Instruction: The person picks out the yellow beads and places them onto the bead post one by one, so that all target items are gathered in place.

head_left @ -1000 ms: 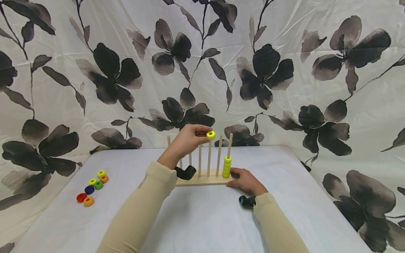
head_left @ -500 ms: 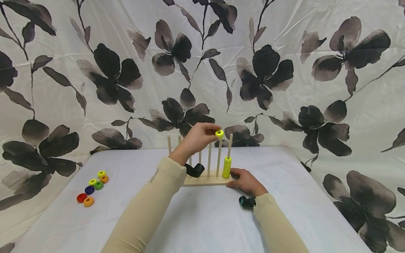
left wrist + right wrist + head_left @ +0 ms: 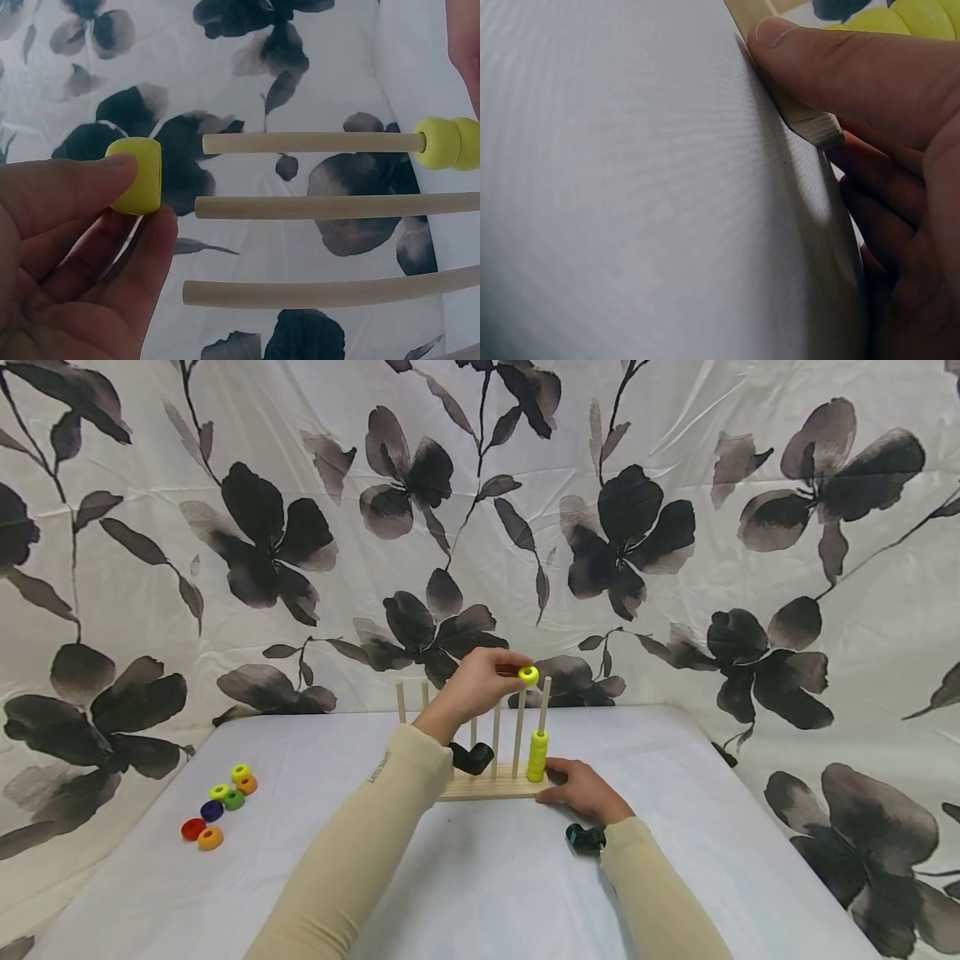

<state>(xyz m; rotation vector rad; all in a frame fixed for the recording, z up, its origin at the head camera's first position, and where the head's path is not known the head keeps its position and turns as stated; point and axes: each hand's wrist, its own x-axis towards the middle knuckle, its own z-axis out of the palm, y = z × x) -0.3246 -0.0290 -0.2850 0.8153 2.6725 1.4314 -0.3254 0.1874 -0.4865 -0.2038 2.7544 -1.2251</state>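
Observation:
My left hand (image 3: 480, 683) pinches a yellow ring bead (image 3: 528, 676) between thumb and fingers, up at the level of the peg tops. In the left wrist view the yellow bead (image 3: 139, 175) stands just off the tips of the bare wooden pegs (image 3: 337, 206). The wooden peg stand (image 3: 487, 788) has a row of upright pegs. On its rightmost peg (image 3: 545, 706) sits a stack of yellow beads (image 3: 537, 757). My right hand (image 3: 585, 789) grips the stand's right end. In the right wrist view its thumb (image 3: 817, 64) lies on the wooden base (image 3: 810, 124), with fingers curled behind.
Loose beads lie on the white-covered table (image 3: 480, 877) at the left: yellow (image 3: 240, 772), green (image 3: 235, 799), blue (image 3: 212, 810), red (image 3: 193, 829) and orange (image 3: 210, 837) ones. A floral cloth (image 3: 480, 527) hangs behind the table.
My left hand has carried the yellow bead rightward along the peg tops, toward the rightmost peg. My right hand has stayed at the stand's end.

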